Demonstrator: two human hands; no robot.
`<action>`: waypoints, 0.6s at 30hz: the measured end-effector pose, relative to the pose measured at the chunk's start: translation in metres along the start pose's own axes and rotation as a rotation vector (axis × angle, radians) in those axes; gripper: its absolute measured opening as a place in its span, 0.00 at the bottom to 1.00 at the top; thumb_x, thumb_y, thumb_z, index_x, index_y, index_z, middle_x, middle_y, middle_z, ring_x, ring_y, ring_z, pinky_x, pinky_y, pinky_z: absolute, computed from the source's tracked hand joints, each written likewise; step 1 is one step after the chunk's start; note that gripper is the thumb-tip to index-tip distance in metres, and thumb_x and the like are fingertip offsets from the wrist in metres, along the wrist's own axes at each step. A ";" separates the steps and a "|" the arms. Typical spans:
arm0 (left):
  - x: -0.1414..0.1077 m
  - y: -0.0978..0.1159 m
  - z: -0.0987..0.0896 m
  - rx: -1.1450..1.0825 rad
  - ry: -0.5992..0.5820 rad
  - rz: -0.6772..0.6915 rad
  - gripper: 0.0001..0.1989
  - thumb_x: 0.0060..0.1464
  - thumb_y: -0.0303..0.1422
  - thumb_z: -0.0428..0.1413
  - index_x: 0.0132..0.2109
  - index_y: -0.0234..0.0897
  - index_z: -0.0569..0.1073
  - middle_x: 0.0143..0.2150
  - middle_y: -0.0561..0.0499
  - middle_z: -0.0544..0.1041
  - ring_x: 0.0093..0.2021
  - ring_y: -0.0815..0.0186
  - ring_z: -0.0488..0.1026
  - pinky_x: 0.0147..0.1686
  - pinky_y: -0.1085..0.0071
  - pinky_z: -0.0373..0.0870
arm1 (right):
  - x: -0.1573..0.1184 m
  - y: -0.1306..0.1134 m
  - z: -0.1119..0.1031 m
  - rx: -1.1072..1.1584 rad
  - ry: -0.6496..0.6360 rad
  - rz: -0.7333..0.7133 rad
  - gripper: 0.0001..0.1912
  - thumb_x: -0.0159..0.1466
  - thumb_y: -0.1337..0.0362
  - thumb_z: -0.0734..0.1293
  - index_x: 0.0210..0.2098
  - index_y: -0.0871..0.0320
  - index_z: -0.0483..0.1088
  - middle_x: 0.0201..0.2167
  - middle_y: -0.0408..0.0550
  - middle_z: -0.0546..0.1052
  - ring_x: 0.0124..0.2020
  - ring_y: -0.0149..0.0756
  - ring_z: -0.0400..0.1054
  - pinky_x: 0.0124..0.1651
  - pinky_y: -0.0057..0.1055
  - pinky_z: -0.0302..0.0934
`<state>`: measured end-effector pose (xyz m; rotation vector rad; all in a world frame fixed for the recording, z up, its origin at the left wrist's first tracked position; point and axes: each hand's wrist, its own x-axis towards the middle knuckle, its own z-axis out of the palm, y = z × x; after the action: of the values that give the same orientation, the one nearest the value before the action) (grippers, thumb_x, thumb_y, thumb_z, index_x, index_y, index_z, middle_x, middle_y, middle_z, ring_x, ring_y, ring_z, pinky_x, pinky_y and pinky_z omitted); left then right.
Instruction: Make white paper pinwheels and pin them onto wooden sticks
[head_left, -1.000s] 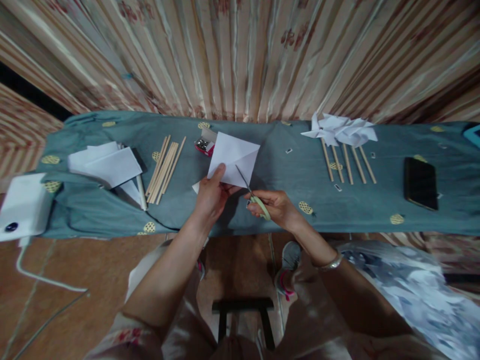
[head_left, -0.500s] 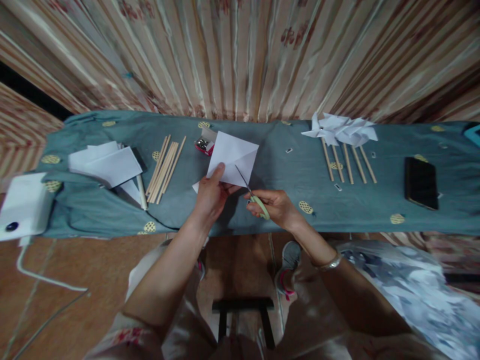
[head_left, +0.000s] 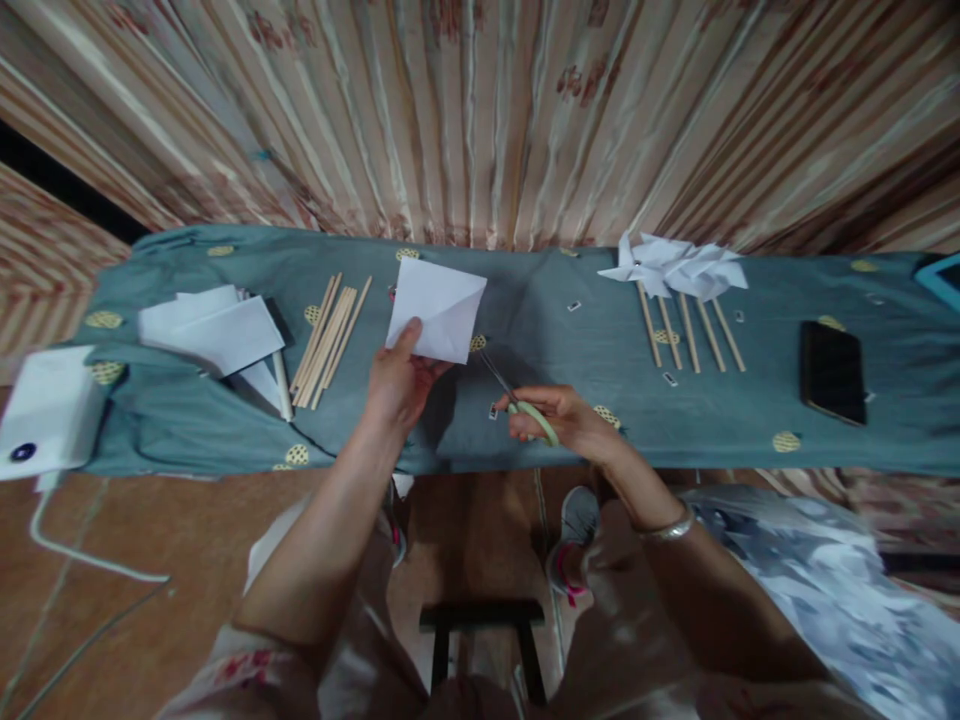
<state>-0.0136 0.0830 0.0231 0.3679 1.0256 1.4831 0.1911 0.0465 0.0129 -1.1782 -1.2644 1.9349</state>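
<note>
Between thumb and fingers, my left hand [head_left: 403, 383] pinches a creased white square of paper [head_left: 439, 308] above the table. My right hand [head_left: 559, 415] is closed around the pale green handles of a pair of scissors [head_left: 501, 374]. The blades point up and left, just apart from the paper's lower right corner. Behind the paper, the small box of pins is almost wholly hidden. Left of my left hand lie several thin wooden sticks [head_left: 330, 340] side by side.
Folded white papers [head_left: 217, 335] lie at the left, near a white device [head_left: 49, 415] with a cable. Several paper pinwheels [head_left: 675, 268] on sticks rest at the back right. A black phone [head_left: 832, 370] lies farther right on the green tablecloth [head_left: 720, 425]. A striped curtain [head_left: 480, 120] hangs behind.
My left hand has drawn the paper to the left, away from the scissors. The blades were over the paper and are now clear of it. The right hand has shifted slightly right.
</note>
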 end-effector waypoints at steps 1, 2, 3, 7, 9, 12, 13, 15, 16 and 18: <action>0.000 0.000 0.000 0.006 0.002 0.002 0.08 0.51 0.31 0.64 0.38 0.36 0.74 0.34 0.51 0.81 0.34 0.65 0.79 0.41 0.67 0.77 | -0.001 -0.002 -0.003 0.012 0.018 -0.011 0.25 0.45 0.49 0.80 0.35 0.59 0.77 0.23 0.42 0.75 0.23 0.27 0.66 0.26 0.25 0.60; 0.000 -0.001 0.000 0.015 0.000 -0.005 0.06 0.50 0.30 0.63 0.36 0.36 0.74 0.33 0.51 0.80 0.33 0.65 0.79 0.40 0.67 0.77 | -0.002 -0.005 -0.005 0.022 0.049 -0.035 0.25 0.45 0.48 0.79 0.35 0.59 0.77 0.23 0.42 0.75 0.23 0.27 0.66 0.27 0.26 0.61; -0.001 -0.002 0.000 0.028 -0.008 -0.016 0.05 0.50 0.30 0.63 0.35 0.35 0.75 0.32 0.52 0.80 0.31 0.66 0.78 0.39 0.68 0.77 | -0.002 -0.006 -0.008 0.029 0.093 -0.069 0.26 0.45 0.47 0.79 0.35 0.59 0.77 0.23 0.42 0.75 0.23 0.27 0.66 0.27 0.26 0.62; -0.008 -0.011 0.005 0.102 -0.102 -0.074 0.06 0.45 0.29 0.63 0.33 0.33 0.77 0.29 0.51 0.79 0.27 0.66 0.76 0.34 0.69 0.76 | 0.003 -0.008 -0.020 0.032 0.290 -0.207 0.28 0.44 0.42 0.78 0.34 0.58 0.77 0.23 0.42 0.76 0.23 0.27 0.66 0.27 0.26 0.62; -0.011 -0.016 0.006 0.149 -0.149 -0.091 0.08 0.42 0.29 0.64 0.33 0.32 0.77 0.28 0.50 0.79 0.26 0.66 0.75 0.32 0.70 0.74 | 0.005 -0.008 -0.025 0.035 0.344 -0.242 0.28 0.44 0.42 0.78 0.34 0.57 0.76 0.23 0.42 0.76 0.23 0.27 0.66 0.27 0.26 0.61; -0.016 -0.024 0.006 0.237 -0.215 -0.118 0.08 0.39 0.30 0.65 0.30 0.32 0.77 0.27 0.49 0.79 0.26 0.65 0.74 0.29 0.71 0.71 | 0.007 -0.008 -0.029 0.040 0.382 -0.265 0.26 0.43 0.44 0.79 0.33 0.56 0.76 0.22 0.40 0.74 0.23 0.28 0.65 0.27 0.26 0.60; -0.016 -0.026 0.005 0.267 -0.243 -0.127 0.08 0.39 0.30 0.65 0.30 0.32 0.77 0.26 0.48 0.79 0.26 0.65 0.74 0.28 0.71 0.70 | 0.007 -0.009 -0.029 0.048 0.384 -0.265 0.26 0.42 0.46 0.79 0.33 0.55 0.76 0.22 0.39 0.74 0.23 0.28 0.65 0.27 0.26 0.60; -0.017 -0.031 0.003 0.324 -0.297 -0.144 0.07 0.39 0.31 0.65 0.28 0.32 0.77 0.26 0.47 0.79 0.25 0.64 0.74 0.28 0.71 0.69 | 0.006 -0.010 -0.027 0.077 0.361 -0.249 0.25 0.39 0.50 0.81 0.32 0.55 0.76 0.24 0.39 0.75 0.25 0.28 0.65 0.28 0.27 0.61; -0.018 -0.032 0.002 0.345 -0.319 -0.152 0.07 0.40 0.31 0.65 0.28 0.31 0.78 0.26 0.46 0.79 0.25 0.64 0.74 0.27 0.71 0.69 | 0.006 -0.011 -0.026 0.094 0.339 -0.237 0.25 0.38 0.52 0.81 0.31 0.56 0.76 0.26 0.39 0.75 0.25 0.28 0.66 0.29 0.27 0.61; -0.018 -0.034 0.002 0.363 -0.342 -0.170 0.08 0.41 0.32 0.65 0.28 0.31 0.78 0.27 0.45 0.79 0.26 0.63 0.74 0.28 0.70 0.69 | 0.005 -0.011 -0.025 0.116 0.302 -0.216 0.24 0.37 0.55 0.82 0.31 0.56 0.75 0.26 0.40 0.76 0.27 0.29 0.67 0.30 0.27 0.62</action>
<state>0.0131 0.0627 0.0040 0.7466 1.0171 1.0345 0.2101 0.0659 0.0165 -1.1702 -1.0574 1.5844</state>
